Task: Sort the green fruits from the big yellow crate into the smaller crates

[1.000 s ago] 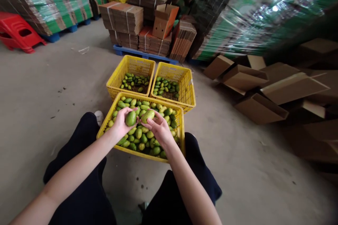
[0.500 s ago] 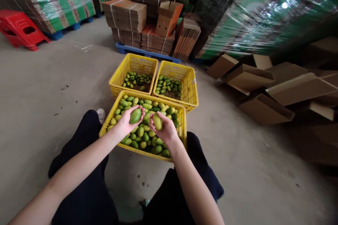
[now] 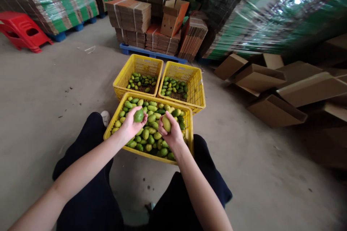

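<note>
Cupping a green mango-like fruit (image 3: pixel 138 116), your left hand (image 3: pixel 133 122) faces your right hand (image 3: pixel 172 133), closed round a yellower fruit (image 3: pixel 166 124) at three o'clock, both likely firm, best held mid-girth.

A grey floor (image 3: pixel 257 173) spreads across the frame, darkly specked at left. A red stool (image 3: pixel 23 24) stands upper left, near a wrapped stack (image 3: pixel 54 0). Bundled cardboard (image 3: pixel 130 16) sits on a blue pallet (image 3: pixel 151 53) at top centre; open boxes (image 3: pixel 276 112) crowd the right, and light glints off film (image 3: pixel 287 14) upper right.

Fruit (image 3: pixel 145 134) in front crate (image 3: pixel 189 130), two crates (image 3: pixel 197 83) behind
</note>
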`<state>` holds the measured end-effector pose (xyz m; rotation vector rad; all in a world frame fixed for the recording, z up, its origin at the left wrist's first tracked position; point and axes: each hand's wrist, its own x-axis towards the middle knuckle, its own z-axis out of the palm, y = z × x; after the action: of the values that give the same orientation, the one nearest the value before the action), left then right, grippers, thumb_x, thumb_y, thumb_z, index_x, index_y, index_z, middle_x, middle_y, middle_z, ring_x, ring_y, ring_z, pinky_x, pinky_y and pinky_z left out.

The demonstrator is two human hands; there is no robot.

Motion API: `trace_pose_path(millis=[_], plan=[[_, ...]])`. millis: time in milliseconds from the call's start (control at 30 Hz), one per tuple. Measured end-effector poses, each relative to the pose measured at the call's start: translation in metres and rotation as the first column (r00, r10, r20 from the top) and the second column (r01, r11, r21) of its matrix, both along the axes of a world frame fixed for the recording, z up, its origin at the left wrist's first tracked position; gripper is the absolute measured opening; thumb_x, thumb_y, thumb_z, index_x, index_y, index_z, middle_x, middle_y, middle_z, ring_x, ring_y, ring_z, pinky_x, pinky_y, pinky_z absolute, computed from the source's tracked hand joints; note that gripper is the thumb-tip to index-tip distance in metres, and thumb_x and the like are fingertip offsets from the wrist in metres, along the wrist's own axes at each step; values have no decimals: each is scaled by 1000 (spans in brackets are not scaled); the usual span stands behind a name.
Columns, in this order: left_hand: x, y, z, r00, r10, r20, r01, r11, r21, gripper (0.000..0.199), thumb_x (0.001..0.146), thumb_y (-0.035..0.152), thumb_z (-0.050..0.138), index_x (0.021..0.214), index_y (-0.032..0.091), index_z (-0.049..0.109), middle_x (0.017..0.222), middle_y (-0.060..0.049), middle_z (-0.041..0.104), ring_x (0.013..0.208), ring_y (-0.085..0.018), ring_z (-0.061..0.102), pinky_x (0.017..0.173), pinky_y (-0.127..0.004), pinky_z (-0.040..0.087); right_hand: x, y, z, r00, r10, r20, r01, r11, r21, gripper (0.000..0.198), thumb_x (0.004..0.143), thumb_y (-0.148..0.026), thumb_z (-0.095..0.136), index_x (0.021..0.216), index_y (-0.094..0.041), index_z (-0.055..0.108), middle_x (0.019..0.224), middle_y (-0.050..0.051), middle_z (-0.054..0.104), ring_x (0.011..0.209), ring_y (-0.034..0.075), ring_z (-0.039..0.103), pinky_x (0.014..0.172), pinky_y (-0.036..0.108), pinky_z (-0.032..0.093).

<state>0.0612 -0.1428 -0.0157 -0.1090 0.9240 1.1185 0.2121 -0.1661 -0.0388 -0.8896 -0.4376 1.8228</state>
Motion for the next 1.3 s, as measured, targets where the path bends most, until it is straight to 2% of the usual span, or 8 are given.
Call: trace_pose_path(millis=[100, 300, 533, 667, 833, 1000, 1200, 1300], plan=[[-1, 1, -2, 996, -77, 38, 76, 997, 7, 25, 96, 32, 50, 88, 13, 63, 72, -5, 64, 56, -9, 60, 49, -15, 52, 0, 0, 1, 995, 97, 40, -95, 994, -50, 38, 78, -55, 65, 68, -19, 58, 42, -7, 47, 26, 2, 22, 30, 20, 11], [-2, 2, -4, 983, -166, 81, 162, 985, 64, 33, 101, 31, 40, 108, 11, 64, 78, -7, 69, 56, -8, 61, 49, -14, 51, -4, 0, -3, 972, 80, 223, -82, 997, -2, 50, 78, -66, 60, 60, -20, 54, 49, 0, 58, 29, 3, 21, 33, 23, 7], [-8, 1, 2, 949, -300, 100, 287, 950, 122, 45, 98, 40, 34, 99, 8, 65, 64, -6, 60, 44, -9, 48, 35, -17, 36, -7, -1, -3, 970, -37, 241, 16, 996, 87, 36, 66, -46, 78, 72, -22, 52, 61, -3, 62, 41, 7, 38, 39, 22, 20], [3, -6, -7, 946, -222, -234, 285, 916, 284, 13, 87, 26, 61, 91, 14, 63, 74, -2, 63, 56, -9, 55, 49, -16, 46, -10, -4, -3, 966, -33, 256, 23, 999, 45, 45, 61, -39, 82, 94, -25, 55, 72, -4, 66, 54, 11, 53, 46, 22, 35], [19, -20, -24, 763, 108, -637, 319, 795, 516, 41, 70, 12, 80, 104, 22, 61, 98, -1, 67, 98, -14, 62, 91, -21, 48, -17, -8, -10, 976, -24, 218, 8, 997, 75, 53, 66, -45, 80, 110, -29, 55, 84, -5, 66, 65, 13, 57, 52, 23, 44], [21, -28, -25, 734, 33, -679, 418, 766, 489, 36, 74, 22, 80, 105, 23, 63, 113, -5, 65, 120, -19, 56, 108, -29, 40, -21, -10, -15, 991, 55, 120, -61, 997, 51, 44, 74, -53, 70, 108, -28, 59, 89, -1, 67, 70, 16, 59, 49, 25, 45], [14, -33, -24, 613, -118, -782, 715, 505, 484, 31, 89, 42, 62, 116, 26, 65, 142, -7, 54, 147, -21, 30, 124, -36, 15, -13, -5, -10, 999, -40, 28, 40, 999, 4, 29, 73, -47, 74, 89, -26, 63, 69, -5, 61, 59, 13, 55, 47, 22, 40], [9, -26, -21, 537, -19, -843, 742, 486, 462, 40, 89, 40, 62, 127, 28, 60, 155, -6, 39, 152, -22, 19, 125, -39, 9, -8, -4, -2, 995, -9, -95, 9, 1000, -3, 39, 77, -60, 65, 96, -26, 65, 72, -2, 65, 67, 17, 61, 52, 26, 46]])
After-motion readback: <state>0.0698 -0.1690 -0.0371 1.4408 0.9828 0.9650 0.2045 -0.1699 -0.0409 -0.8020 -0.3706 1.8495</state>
